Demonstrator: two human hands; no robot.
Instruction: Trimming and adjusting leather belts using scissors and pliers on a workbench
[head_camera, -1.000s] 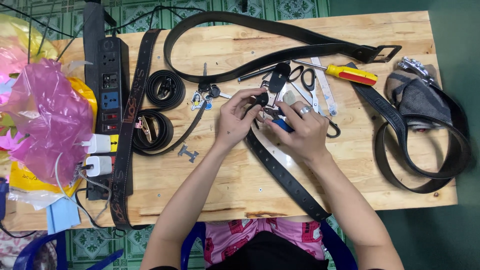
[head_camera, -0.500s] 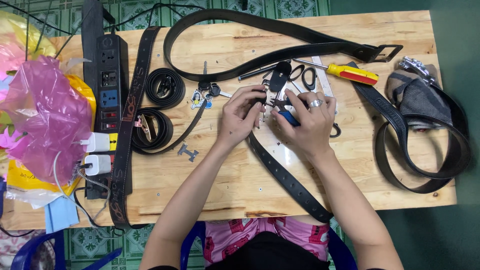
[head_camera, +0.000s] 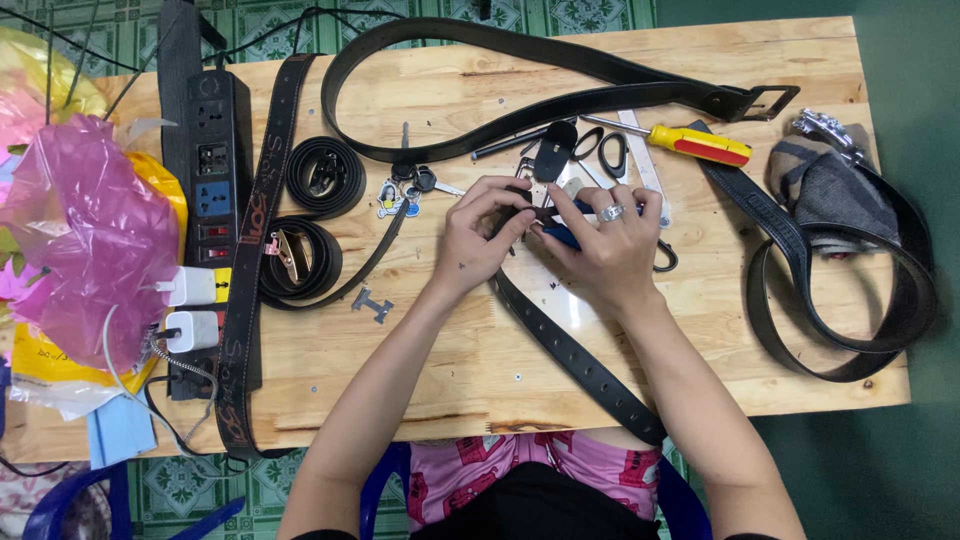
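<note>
I take the black belt (head_camera: 580, 355) running from the table's near edge up to the middle as my landmark. Compared with a second ago, my hands have slid slightly along its upper end and closed in on each other; half a second ago they were already in nearly this pose, so the work looks settled into fine fiddling at the belt's tip rather than any big move.

My left hand (head_camera: 478, 238) sits just left of the belt's upper end, fingers curled and pinching at the end of the strap (thumb and forefinger close together, not spread). My right hand (head_camera: 610, 245), with a ring on one finger, lies over the same end from the right, fingers bent down and gripping a small blue-handled tool (head_camera: 562, 236) pressed against the strap. What exactly sits between the fingertips I cannot tell; they hide it.

Beyond the belt's tip lie scissors (head_camera: 600, 155) and a yellow-and-red screwdriver (head_camera: 698, 144). Left of the belt are two coiled belts (head_camera: 300, 262), a small metal buckle piece (head_camera: 371, 304) and a power strip (head_camera: 212, 170).
</note>
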